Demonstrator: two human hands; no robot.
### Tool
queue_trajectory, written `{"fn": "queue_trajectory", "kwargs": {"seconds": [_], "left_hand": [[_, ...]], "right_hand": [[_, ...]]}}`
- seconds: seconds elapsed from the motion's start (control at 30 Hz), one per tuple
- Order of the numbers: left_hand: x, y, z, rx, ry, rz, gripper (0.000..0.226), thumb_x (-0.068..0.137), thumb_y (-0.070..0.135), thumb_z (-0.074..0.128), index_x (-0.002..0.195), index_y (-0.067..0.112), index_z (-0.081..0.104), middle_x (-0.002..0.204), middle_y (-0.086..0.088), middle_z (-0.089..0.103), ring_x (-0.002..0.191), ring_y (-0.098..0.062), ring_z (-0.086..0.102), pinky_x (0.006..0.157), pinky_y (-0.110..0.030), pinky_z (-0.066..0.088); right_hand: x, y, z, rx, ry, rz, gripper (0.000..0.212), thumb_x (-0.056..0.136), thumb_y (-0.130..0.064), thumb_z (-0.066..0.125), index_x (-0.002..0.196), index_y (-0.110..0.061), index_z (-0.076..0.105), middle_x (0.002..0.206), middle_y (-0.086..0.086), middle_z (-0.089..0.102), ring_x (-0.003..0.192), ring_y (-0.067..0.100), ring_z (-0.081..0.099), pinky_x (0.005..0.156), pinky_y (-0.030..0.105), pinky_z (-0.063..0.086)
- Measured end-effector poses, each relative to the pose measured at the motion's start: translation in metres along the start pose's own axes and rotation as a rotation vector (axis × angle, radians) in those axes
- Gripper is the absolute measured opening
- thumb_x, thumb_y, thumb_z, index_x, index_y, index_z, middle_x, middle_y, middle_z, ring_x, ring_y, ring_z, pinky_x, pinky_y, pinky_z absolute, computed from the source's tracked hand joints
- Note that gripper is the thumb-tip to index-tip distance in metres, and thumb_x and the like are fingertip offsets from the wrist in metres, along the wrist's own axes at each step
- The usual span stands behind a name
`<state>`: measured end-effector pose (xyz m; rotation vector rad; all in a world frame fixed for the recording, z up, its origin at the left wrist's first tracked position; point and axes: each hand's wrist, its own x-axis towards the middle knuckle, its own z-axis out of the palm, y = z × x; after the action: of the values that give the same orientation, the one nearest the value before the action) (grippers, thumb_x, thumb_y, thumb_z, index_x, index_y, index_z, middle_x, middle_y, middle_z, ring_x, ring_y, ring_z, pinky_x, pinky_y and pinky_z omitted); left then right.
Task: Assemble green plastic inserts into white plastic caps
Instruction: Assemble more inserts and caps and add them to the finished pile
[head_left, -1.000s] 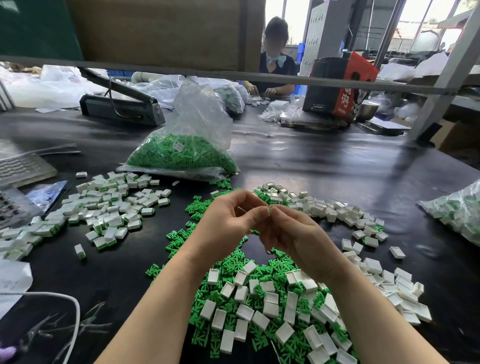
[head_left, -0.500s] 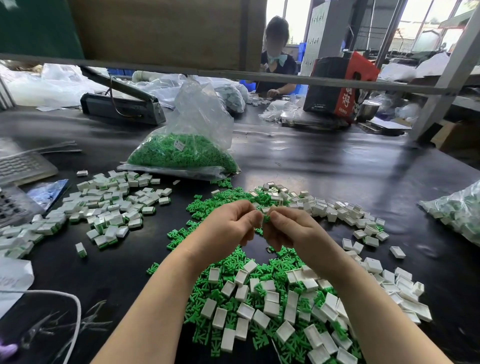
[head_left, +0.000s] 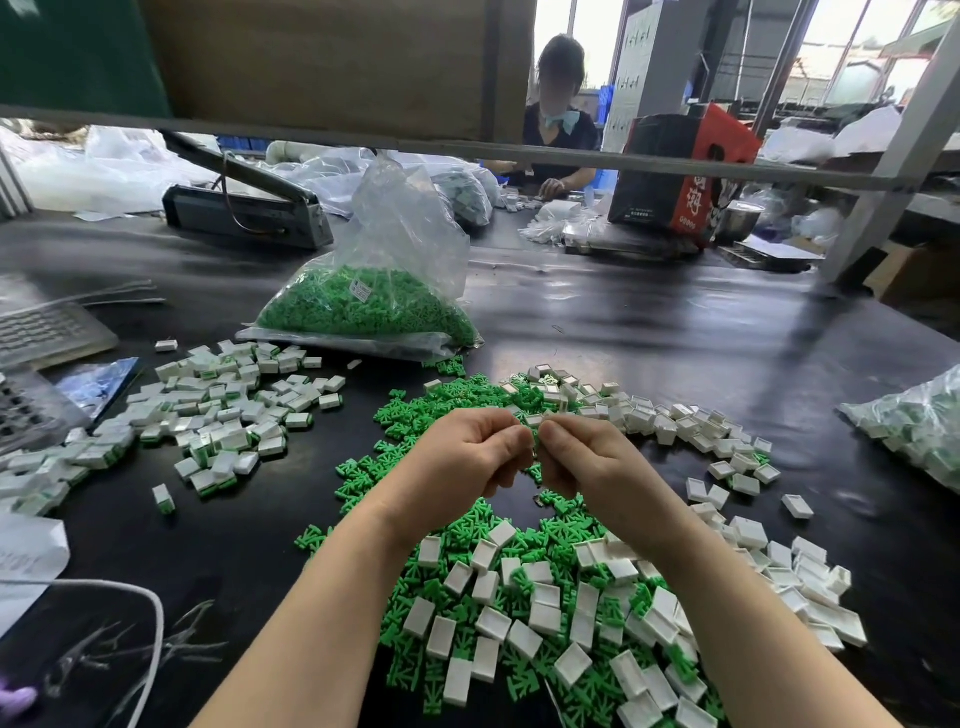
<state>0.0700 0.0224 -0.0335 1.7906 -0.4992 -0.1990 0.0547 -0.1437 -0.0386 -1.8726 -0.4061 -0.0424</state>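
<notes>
My left hand (head_left: 462, 460) and my right hand (head_left: 587, 462) meet fingertip to fingertip above the black table, pinching one small part (head_left: 535, 446) between them; my fingers hide most of it, so only a sliver of white and green shows. Below and around my hands lies a mixed heap of loose green inserts (head_left: 410, 415) and white caps (head_left: 545, 618). More white caps (head_left: 675, 421) curve round to the right. To the left lies a pile of white caps with green showing in them (head_left: 218, 415).
A clear bag of green inserts (head_left: 369, 301) stands behind the heap, a bag sealer (head_left: 249, 213) farther back. Another bag of white-and-green parts (head_left: 919, 421) lies at the right edge. A white cable (head_left: 150, 613) loops at front left. A person sits across the table (head_left: 556, 124).
Both hands have stayed together over the heap, sinking slightly towards it. The fingers have shifted on the small part they pinch.
</notes>
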Motion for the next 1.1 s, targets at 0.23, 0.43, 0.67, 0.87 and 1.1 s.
{"fn": "queue_trajectory", "kwargs": {"seconds": [0.23, 0.43, 0.67, 0.87, 1.1], "left_hand": [[-0.0006, -0.0006, -0.0010, 0.084, 0.004, 0.022, 0.026, 0.100, 0.017, 0.052, 0.076, 0.006, 0.057, 0.058, 0.006, 0.050, 0.053, -0.008, 0.041, 0.050, -0.017, 0.033], [-0.0013, -0.0017, -0.0050, 0.157, -0.029, 0.043, 0.024, 0.099, 0.019, 0.054, 0.079, 0.006, 0.058, 0.062, 0.005, 0.050, 0.055, -0.007, 0.041, 0.052, -0.019, 0.033], [-0.0016, -0.0010, -0.0061, 0.222, -0.003, 0.057, 0.025, 0.098, 0.018, 0.056, 0.073, 0.016, 0.059, 0.057, 0.014, 0.048, 0.054, -0.003, 0.040, 0.051, -0.017, 0.034], [-0.0026, 0.0002, -0.0055, 0.305, -0.001, 0.073, 0.029, 0.097, 0.019, 0.057, 0.068, 0.022, 0.056, 0.053, 0.022, 0.051, 0.051, 0.003, 0.042, 0.050, -0.010, 0.031], [-0.0011, -0.0002, -0.0087, 0.232, 0.019, 0.102, 0.022, 0.097, 0.020, 0.058, 0.079, 0.007, 0.062, 0.057, 0.010, 0.048, 0.055, -0.009, 0.040, 0.051, -0.025, 0.034]], "right_hand": [[0.0004, 0.0008, -0.0016, -0.029, -0.054, 0.006, 0.033, 0.104, -0.009, 0.041, 0.071, -0.007, 0.046, 0.060, -0.001, 0.042, 0.054, 0.008, 0.037, 0.054, 0.020, 0.033], [0.0005, 0.0037, -0.0043, -0.095, -0.114, -0.011, 0.031, 0.104, -0.011, 0.043, 0.073, -0.009, 0.048, 0.060, -0.008, 0.042, 0.055, 0.006, 0.037, 0.054, 0.019, 0.033], [0.0001, 0.0037, -0.0037, -0.142, -0.132, -0.044, 0.032, 0.100, -0.024, 0.043, 0.071, -0.012, 0.047, 0.059, -0.012, 0.043, 0.056, 0.005, 0.037, 0.056, 0.025, 0.033], [0.0007, 0.0078, -0.0023, -0.211, -0.136, -0.056, 0.031, 0.103, -0.020, 0.045, 0.082, 0.002, 0.053, 0.059, -0.012, 0.042, 0.056, 0.005, 0.036, 0.055, 0.026, 0.032], [0.0002, 0.0042, -0.0013, -0.091, -0.124, -0.032, 0.030, 0.104, -0.017, 0.042, 0.079, -0.004, 0.051, 0.057, -0.015, 0.046, 0.054, 0.001, 0.039, 0.054, 0.017, 0.034]]}}
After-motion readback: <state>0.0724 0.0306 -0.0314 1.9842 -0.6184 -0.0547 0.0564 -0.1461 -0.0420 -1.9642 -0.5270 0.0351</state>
